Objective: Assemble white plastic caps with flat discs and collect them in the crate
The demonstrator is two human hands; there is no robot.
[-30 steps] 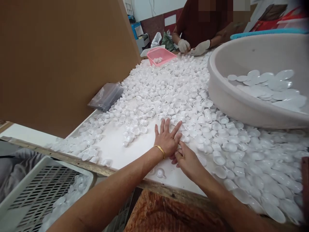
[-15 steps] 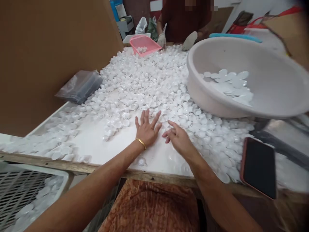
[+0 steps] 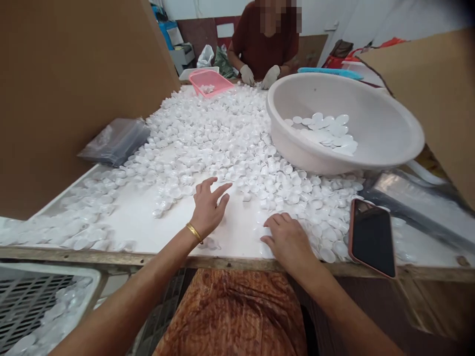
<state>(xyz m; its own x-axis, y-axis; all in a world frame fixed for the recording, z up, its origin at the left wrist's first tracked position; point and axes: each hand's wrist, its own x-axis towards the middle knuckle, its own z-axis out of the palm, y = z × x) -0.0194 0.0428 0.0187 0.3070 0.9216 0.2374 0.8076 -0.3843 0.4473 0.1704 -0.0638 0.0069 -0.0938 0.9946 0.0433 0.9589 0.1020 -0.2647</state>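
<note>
Even, moderate indoor light falls over the counter [image 3: 137,212], its source out of view. The white pieces [image 3: 208,128] carry small glints, and the phone [image 3: 373,237] a dull sheen. The left cardboard [image 3: 81,99] is dim. The far right corner darkens and blurs; wide-angle distortion stretches the edges, and fine detail is soft.

Open lane on table [image 3: 241,235] btwn L hand [image 3: 208,210] & R hand [image 3: 291,242], out to front edge; bare patch also L of L hand. White pcs [image 3: 222,128] block the way beyond & at far L. Basin [image 3: 308,153] bars back R; phone [image 3: 373,237] juts over front edge, R of R hand. Tall cardboard [image 3: 85,99] walls off L side.
</note>
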